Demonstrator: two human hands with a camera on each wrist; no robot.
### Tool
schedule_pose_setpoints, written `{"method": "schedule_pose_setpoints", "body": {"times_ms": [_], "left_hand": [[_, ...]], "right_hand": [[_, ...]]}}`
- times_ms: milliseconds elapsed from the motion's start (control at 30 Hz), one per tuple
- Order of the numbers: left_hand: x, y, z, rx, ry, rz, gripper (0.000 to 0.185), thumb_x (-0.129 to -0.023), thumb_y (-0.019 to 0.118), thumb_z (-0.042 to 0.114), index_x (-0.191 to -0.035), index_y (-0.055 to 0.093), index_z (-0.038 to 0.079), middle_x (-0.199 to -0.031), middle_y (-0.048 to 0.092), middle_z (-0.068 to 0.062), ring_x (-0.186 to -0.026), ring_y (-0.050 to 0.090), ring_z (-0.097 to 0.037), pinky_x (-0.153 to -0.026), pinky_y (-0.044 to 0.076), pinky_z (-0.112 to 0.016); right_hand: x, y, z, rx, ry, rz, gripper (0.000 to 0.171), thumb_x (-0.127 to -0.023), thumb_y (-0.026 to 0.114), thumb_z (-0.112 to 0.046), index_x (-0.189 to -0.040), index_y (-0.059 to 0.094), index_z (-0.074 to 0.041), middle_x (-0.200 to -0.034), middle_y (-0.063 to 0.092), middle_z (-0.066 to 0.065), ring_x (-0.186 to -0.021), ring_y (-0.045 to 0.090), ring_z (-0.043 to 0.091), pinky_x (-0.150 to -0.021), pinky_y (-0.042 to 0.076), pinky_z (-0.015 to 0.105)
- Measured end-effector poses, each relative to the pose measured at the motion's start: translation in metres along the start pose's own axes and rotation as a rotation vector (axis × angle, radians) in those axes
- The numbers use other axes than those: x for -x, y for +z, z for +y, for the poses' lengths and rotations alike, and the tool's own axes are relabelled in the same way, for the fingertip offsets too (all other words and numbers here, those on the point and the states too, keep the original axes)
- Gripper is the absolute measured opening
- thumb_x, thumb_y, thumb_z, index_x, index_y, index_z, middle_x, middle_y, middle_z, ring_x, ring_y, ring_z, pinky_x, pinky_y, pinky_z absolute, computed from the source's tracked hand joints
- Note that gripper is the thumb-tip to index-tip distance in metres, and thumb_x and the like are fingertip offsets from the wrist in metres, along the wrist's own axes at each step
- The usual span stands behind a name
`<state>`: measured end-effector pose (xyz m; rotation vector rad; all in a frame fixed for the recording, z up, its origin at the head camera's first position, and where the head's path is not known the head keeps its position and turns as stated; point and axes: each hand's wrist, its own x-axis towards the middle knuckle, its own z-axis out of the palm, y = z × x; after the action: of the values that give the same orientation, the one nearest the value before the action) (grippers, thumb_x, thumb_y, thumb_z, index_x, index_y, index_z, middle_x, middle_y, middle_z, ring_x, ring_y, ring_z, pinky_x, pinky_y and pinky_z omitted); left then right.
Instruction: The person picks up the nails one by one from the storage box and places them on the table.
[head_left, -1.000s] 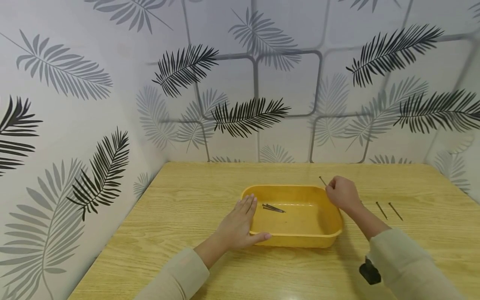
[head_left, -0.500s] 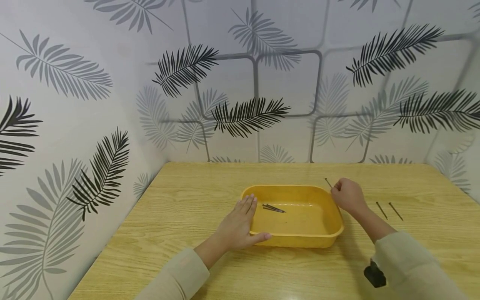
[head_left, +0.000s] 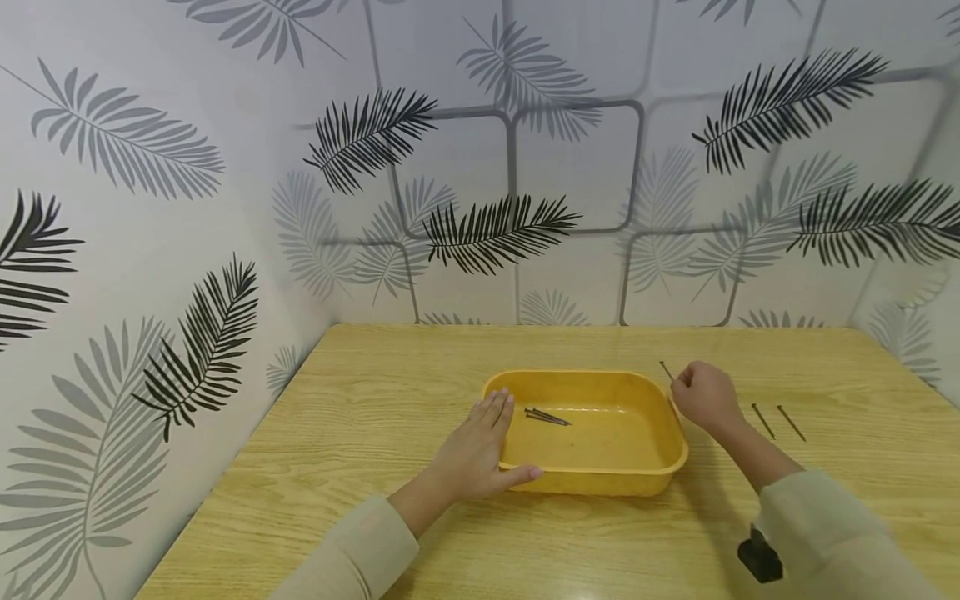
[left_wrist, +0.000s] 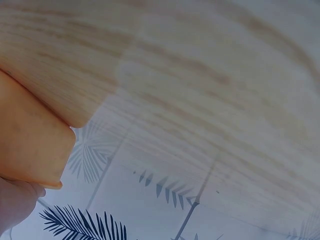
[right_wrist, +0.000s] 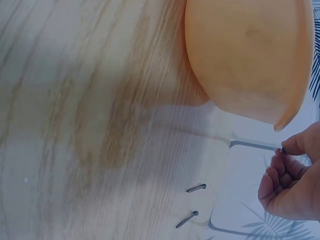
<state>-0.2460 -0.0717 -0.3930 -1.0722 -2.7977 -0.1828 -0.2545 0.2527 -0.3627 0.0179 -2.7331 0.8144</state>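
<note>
My left hand [head_left: 476, 450] rests on the left rim of a yellow plastic tub [head_left: 592, 482], fingers straight over the edge and thumb along the front rim. Inside the tub, toward the left, lie several dark nails [head_left: 547, 417]. Just off the tub's right rim, my right hand [head_left: 705, 396] pinches a nail [head_left: 666, 370] between thumb and fingertips, its head end pointing up and left. In the right wrist view the right hand [right_wrist: 292, 175] hangs beside the tub [right_wrist: 250, 60], and most of the pinched nail is hidden. The left wrist view catches only part of the left hand [left_wrist: 17, 202].
Two more nails, a left one [head_left: 763, 421] and a right one [head_left: 791, 422], lie on the wooden table [head_left: 360, 392] to the right of the tub. A leaf-patterned wall [head_left: 465, 167] stands behind the table and along its left side.
My right hand has moved right and slightly toward me with the pinched nail, from over the tub's right rim to just outside it. The left hand and tub stay put.
</note>
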Motion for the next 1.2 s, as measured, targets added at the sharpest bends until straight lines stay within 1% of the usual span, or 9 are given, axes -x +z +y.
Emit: {"method": "schedule_pose_setpoints", "body": {"times_ms": [367,700,933,1200], "left_hand": [[0.0,0.0,0.0,-0.001,0.0,-0.001,0.111,-0.078,0.005,0.082,-0.145,0.019,-0.006,-0.153,0.019,-0.022,-0.143,0.017,-0.031,-0.116,0.021,-0.039],[0.0,-0.001,0.0,0.001,0.009,0.007,0.113,-0.078,0.002,0.082,-0.144,0.02,-0.008,-0.152,0.019,-0.023,-0.142,0.018,-0.032,-0.116,0.021,-0.04],[0.0,0.0,0.0,-0.001,0.012,0.006,0.112,-0.078,0.002,0.081,-0.144,0.02,-0.008,-0.152,0.019,-0.023,-0.143,0.018,-0.032,-0.116,0.021,-0.04],[0.0,-0.001,0.0,0.004,0.014,0.006,0.112,-0.078,0.003,0.081,-0.144,0.02,-0.008,-0.152,0.02,-0.023,-0.142,0.019,-0.033,-0.115,0.022,-0.04]], "right_hand": [[0.004,-0.003,0.005,0.001,0.03,-0.015,0.02,-0.085,0.041,-0.005,-0.08,0.055,0.008,-0.067,0.056,0.015,-0.056,0.048,0.019,-0.05,0.038,0.027],[0.008,0.0,0.013,-0.003,0.05,-0.028,0.018,-0.084,0.042,-0.005,-0.069,0.049,0.0,-0.057,0.047,0.005,-0.052,0.041,0.016,-0.049,0.034,0.026],[0.011,0.002,0.018,0.001,0.031,-0.003,0.019,-0.082,0.042,-0.003,-0.063,0.046,-0.003,-0.053,0.043,0.002,-0.05,0.038,0.014,-0.048,0.031,0.026],[0.014,0.005,0.023,-0.016,0.044,-0.026,0.023,-0.083,0.041,-0.003,-0.061,0.045,-0.005,-0.051,0.04,0.0,-0.048,0.035,0.013,-0.046,0.03,0.025]]}}
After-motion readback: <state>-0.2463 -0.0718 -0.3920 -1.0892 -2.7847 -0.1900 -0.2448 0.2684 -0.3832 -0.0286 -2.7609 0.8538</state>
